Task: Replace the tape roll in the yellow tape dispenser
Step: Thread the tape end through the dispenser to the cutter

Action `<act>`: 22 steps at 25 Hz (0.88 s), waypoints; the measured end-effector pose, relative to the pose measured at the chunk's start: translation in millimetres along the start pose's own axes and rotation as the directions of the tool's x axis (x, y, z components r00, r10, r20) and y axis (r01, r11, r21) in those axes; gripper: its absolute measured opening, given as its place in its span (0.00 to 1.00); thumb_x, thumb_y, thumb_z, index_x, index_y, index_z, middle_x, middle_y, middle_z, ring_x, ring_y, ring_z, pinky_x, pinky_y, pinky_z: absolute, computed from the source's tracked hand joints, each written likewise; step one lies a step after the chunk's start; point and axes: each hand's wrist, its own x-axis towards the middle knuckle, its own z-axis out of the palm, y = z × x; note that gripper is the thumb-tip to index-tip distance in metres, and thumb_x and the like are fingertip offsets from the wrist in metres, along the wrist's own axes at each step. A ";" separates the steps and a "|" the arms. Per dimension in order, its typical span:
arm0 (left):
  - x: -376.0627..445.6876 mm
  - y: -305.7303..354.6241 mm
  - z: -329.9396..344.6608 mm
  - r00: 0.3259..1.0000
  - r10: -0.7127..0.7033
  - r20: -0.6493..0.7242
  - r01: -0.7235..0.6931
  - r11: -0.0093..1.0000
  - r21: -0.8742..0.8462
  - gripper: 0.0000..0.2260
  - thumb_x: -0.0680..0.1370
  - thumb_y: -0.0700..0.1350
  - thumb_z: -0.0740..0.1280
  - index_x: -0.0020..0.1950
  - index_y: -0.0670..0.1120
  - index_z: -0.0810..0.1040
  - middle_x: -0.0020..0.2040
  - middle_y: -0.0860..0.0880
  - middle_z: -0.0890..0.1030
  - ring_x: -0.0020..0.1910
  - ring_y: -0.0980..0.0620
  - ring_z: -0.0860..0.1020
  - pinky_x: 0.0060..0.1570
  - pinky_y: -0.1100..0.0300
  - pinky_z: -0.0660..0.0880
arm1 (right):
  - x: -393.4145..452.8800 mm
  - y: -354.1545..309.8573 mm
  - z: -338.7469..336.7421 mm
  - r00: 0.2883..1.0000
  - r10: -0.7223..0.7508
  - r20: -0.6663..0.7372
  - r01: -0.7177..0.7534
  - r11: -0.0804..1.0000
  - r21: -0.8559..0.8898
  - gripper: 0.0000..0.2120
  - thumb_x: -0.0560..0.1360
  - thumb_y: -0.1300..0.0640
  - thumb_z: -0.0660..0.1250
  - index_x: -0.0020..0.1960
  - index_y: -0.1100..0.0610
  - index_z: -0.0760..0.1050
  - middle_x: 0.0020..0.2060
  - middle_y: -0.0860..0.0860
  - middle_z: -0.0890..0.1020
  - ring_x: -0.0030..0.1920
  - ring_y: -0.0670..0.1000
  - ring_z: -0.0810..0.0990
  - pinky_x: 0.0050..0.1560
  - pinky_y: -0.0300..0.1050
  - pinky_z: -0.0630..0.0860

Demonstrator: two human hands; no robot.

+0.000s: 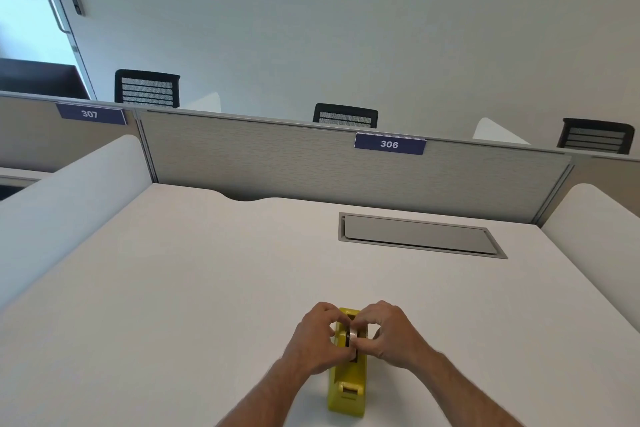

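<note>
The yellow tape dispenser (348, 388) stands on the white desk (207, 288) near its front edge, its cutter end toward me. A tape roll (352, 337) on a black hub sits upright at the top of the dispenser's slot. My left hand (313, 340) pinches the roll and hub from the left side. My right hand (389, 333) pinches the roll from the right, thumb and fingers closed around it. My fingers hide most of the roll and the far end of the dispenser.
A grey cable hatch (419, 236) is set into the desk at the back right. A grey partition (277, 159) labelled 306 closes the far edge, with white side dividers (69, 204) left and right. Black chairs stand beyond it.
</note>
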 end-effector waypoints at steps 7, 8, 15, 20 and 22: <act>0.5 1.1 1.5 1.000 -0.024 0.006 0.024 1.000 0.013 0.22 0.64 0.55 0.79 0.56 0.57 0.80 0.59 0.59 0.71 0.53 0.55 0.76 0.45 0.70 0.75 | 2.4 2.8 -0.3 1.000 0.002 -0.019 -0.002 1.000 0.021 0.06 0.70 0.50 0.71 0.44 0.44 0.85 0.39 0.37 0.85 0.49 0.42 0.79 0.41 0.31 0.72; 0.2 0.8 1.8 1.000 -0.026 0.006 0.026 1.000 0.015 0.22 0.64 0.55 0.79 0.56 0.57 0.80 0.59 0.59 0.71 0.53 0.55 0.76 0.46 0.70 0.75 | 2.3 2.6 -0.4 1.000 -0.001 -0.016 0.001 1.000 0.022 0.06 0.69 0.50 0.71 0.45 0.44 0.85 0.39 0.36 0.85 0.49 0.42 0.79 0.41 0.30 0.71; 0.7 2.6 0.7 0.999 -0.031 0.007 0.031 0.999 0.038 0.23 0.63 0.55 0.80 0.56 0.57 0.79 0.60 0.58 0.72 0.53 0.55 0.76 0.47 0.67 0.78 | 1.4 2.8 0.0 0.999 0.030 -0.034 -0.028 0.998 0.047 0.06 0.70 0.49 0.70 0.45 0.43 0.85 0.39 0.36 0.84 0.49 0.42 0.79 0.39 0.31 0.70; 0.1 2.2 0.2 1.000 -0.013 0.007 0.013 0.999 0.041 0.23 0.63 0.56 0.79 0.56 0.56 0.80 0.60 0.58 0.72 0.53 0.55 0.76 0.51 0.64 0.79 | 1.1 1.8 -0.6 1.000 0.020 -0.020 -0.019 0.999 0.034 0.07 0.68 0.48 0.72 0.45 0.44 0.85 0.40 0.38 0.85 0.49 0.43 0.78 0.40 0.35 0.74; 0.6 2.9 -0.4 1.000 0.000 0.005 0.000 0.999 0.041 0.23 0.63 0.57 0.79 0.57 0.56 0.80 0.60 0.57 0.73 0.54 0.56 0.76 0.53 0.64 0.79 | -0.5 1.5 0.2 1.000 0.013 -0.013 -0.013 1.000 0.011 0.11 0.65 0.46 0.73 0.46 0.46 0.84 0.41 0.39 0.85 0.48 0.44 0.77 0.41 0.40 0.79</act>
